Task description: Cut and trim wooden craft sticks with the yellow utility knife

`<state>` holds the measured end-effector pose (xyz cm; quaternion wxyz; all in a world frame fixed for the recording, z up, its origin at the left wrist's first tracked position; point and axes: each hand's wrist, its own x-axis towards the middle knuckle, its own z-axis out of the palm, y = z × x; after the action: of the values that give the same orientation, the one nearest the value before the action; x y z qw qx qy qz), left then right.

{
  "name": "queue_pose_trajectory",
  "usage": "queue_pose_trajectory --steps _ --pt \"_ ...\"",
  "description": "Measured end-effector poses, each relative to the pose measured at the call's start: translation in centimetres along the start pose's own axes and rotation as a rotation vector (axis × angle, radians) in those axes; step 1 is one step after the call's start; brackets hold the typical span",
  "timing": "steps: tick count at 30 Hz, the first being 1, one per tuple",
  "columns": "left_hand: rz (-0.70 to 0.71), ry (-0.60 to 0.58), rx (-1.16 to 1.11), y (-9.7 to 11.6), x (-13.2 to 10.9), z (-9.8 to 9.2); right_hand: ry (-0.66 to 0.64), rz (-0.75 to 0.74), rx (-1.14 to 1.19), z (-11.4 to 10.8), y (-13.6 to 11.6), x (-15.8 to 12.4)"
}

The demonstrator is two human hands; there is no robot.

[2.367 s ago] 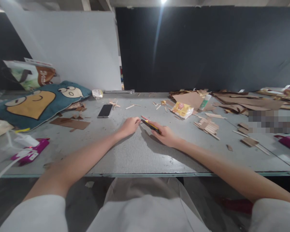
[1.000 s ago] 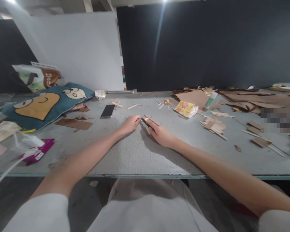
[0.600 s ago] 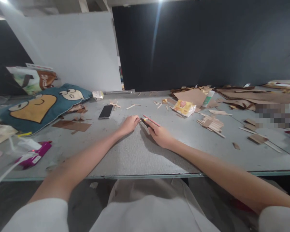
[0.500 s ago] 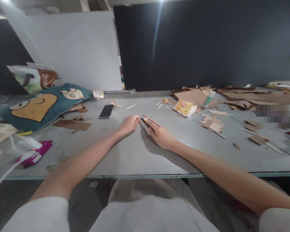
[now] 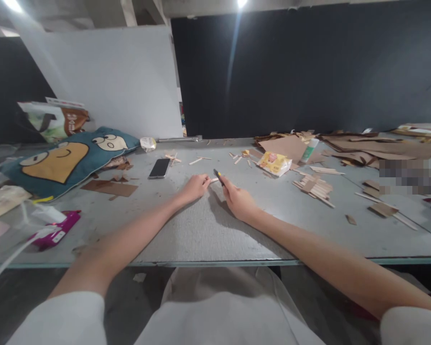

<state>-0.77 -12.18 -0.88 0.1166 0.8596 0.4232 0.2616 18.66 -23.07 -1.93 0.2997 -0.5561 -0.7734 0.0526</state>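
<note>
My left hand [image 5: 196, 187] rests over the middle of the table with its fingers closed on a thin wooden stick [image 5: 214, 180], whose pale end sticks out to the right. Just beside it, my right hand [image 5: 240, 201] grips a black utility knife [image 5: 218, 176] with a yellow part. The knife tilts up to the left, its tip close to the stick; I cannot tell whether they touch. A shadow falls on the grey table [image 5: 201, 230] beneath my right hand.
A phone [image 5: 159, 168] and cut stick pieces lie beyond my left hand. To the right are a yellow packet [image 5: 275, 164], a glue stick [image 5: 310, 150], a bundle of sticks [image 5: 312, 186] and cardboard [image 5: 377, 143]. A blue cushion [image 5: 75, 158] and purple power strip [image 5: 57, 232] sit left.
The knife has tipped more upright in my right hand. A red-and-white striped rod seen by that hand no longer shows. More of the stick shows between the hands.
</note>
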Motion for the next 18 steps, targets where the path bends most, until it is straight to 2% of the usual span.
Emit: queue_pose_trajectory --steps 2,8,18 --pt "-0.015 0.008 -0.007 0.0 0.1 0.0 0.015 0.015 0.003 -0.5 -0.2 -0.4" --pt "-0.077 -0.013 -0.100 -0.1 0.2 -0.4 -0.079 -0.019 0.048 -2.0 0.0 -1.2" --pt "-0.088 -0.051 -0.196 -0.6 0.4 -0.3 -0.086 -0.094 0.036 -1.3 0.8 -1.3"
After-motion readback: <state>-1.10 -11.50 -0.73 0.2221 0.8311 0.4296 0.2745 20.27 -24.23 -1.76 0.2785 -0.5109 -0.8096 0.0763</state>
